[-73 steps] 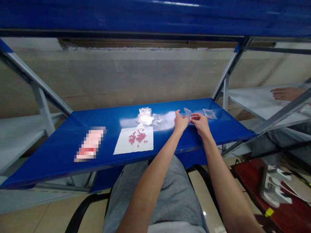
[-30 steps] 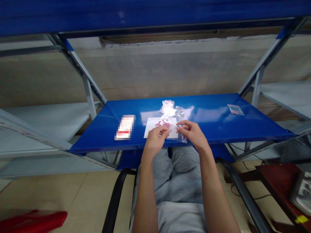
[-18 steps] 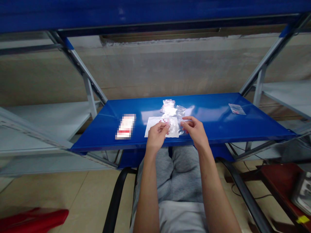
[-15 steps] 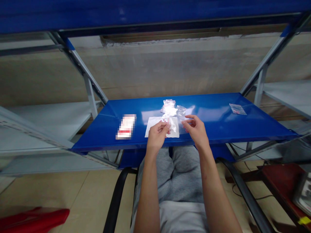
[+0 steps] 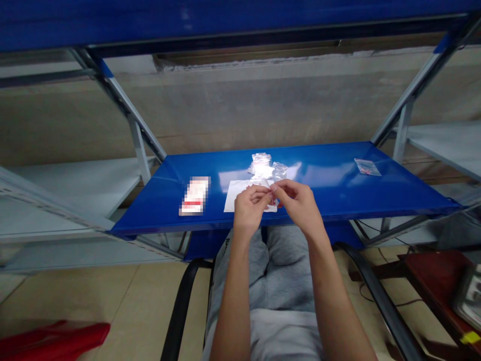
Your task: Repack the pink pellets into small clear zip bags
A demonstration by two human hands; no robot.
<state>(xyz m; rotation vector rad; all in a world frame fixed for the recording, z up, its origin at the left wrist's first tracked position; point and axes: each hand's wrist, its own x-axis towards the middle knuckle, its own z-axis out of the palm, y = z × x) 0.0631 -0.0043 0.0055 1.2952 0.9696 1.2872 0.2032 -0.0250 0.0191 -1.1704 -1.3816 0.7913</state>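
Observation:
My left hand [image 5: 251,209] and my right hand [image 5: 298,204] meet above a white paper sheet [image 5: 233,196], fingertips together. Between them they pinch a small clear zip bag [image 5: 274,196], mostly hidden by my fingers. Its contents cannot be made out. The pink pills on the sheet are largely covered by my hands. Just behind my fingers lie a small clear bag [image 5: 280,170] and a clear bag with white contents [image 5: 261,167]. Farther right, a sealed clear bag with pink pills [image 5: 367,167] rests alone.
Everything lies on a glossy blue shelf [image 5: 330,195] of a metal rack. A blurred white-and-red packet [image 5: 194,195] sits to the left. My grey-clad lap and black chair arms are below; a dark red table [image 5: 424,281] stands right, red cloth [image 5: 56,340] lies on the floor.
My right hand has moved left to join my left hand. Its fingers have closed from apart to a pinch on the small bag, which no longer lies against the sheet. The view barely shifts.

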